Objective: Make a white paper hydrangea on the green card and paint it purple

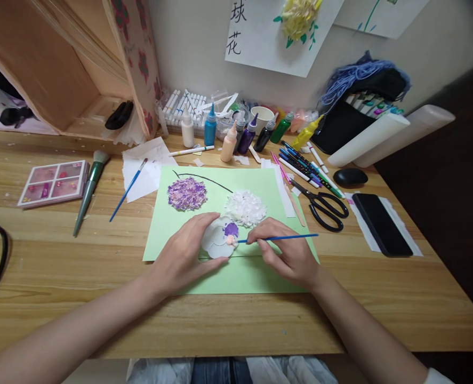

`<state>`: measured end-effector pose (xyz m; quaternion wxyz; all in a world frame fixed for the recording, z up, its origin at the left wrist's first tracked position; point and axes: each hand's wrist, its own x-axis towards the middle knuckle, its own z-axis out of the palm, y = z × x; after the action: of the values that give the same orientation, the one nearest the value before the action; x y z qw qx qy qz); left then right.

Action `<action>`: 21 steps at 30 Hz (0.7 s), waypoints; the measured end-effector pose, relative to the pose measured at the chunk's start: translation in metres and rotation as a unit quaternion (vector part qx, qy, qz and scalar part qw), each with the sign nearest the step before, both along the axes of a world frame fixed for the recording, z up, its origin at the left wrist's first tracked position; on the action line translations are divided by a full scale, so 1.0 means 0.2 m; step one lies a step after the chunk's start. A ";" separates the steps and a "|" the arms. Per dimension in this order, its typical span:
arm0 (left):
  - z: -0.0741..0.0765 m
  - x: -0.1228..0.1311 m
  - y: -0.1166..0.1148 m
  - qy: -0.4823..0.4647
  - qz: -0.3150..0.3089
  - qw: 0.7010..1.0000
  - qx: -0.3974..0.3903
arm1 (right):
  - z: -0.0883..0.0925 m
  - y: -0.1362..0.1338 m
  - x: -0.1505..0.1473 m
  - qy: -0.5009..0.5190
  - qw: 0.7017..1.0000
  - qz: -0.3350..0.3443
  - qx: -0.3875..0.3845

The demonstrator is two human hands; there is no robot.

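While the fingers of my left hand [186, 250] curved around a white, petal-edged paint palette [215, 249], holding it between the thumb at its near edge and the forefinger at its far edge, those of my right hand [287, 257] pinched a slim blue-handled paintbrush [294, 237]. Its tip met a dab of peach paint [230, 240], which lay against a patch of purple paint [231, 229] in the palette. Beneath my hands was pale green paper [256, 278] on the wooden bench [236, 330]. The palette was over this paper, just nearer to me than a round, ruffled white flower head [246, 208]. Left of that was a round flower head of purple and pink flecks [187, 193], and a thin, curved black line [213, 180] ran between the 2. Right of the paper lay black-handled scissors [328, 205], with a black phone [382, 224] farther right. Beyond the paper stood small, nozzle-topped paint bottles, among them 1 blue bottle [210, 130] and 1 peach bottle [229, 145]. On the left, a 2nd blue-handled paintbrush [128, 190] rested partly on a torn white sheet [152, 160].
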<state>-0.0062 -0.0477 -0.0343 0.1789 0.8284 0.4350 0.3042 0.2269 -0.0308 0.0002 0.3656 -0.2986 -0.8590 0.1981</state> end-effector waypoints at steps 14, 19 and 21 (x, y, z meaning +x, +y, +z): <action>0.01 0.00 0.00 0.005 0.005 1.000 -0.002 | 0.00 0.00 0.00 -0.002 1.000 -0.020 0.000; 0.01 0.00 0.00 0.007 0.006 1.000 0.001 | -0.01 0.00 -0.01 0.002 1.000 -0.019 -0.004; 0.01 0.01 0.00 0.009 0.007 1.000 0.000 | -0.01 0.00 -0.01 0.004 1.000 -0.026 -0.005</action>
<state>-0.0051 -0.0481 -0.0320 0.1728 0.8280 0.4422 0.2985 0.2254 -0.0298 -0.0014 0.3723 -0.3216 -0.8488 0.1940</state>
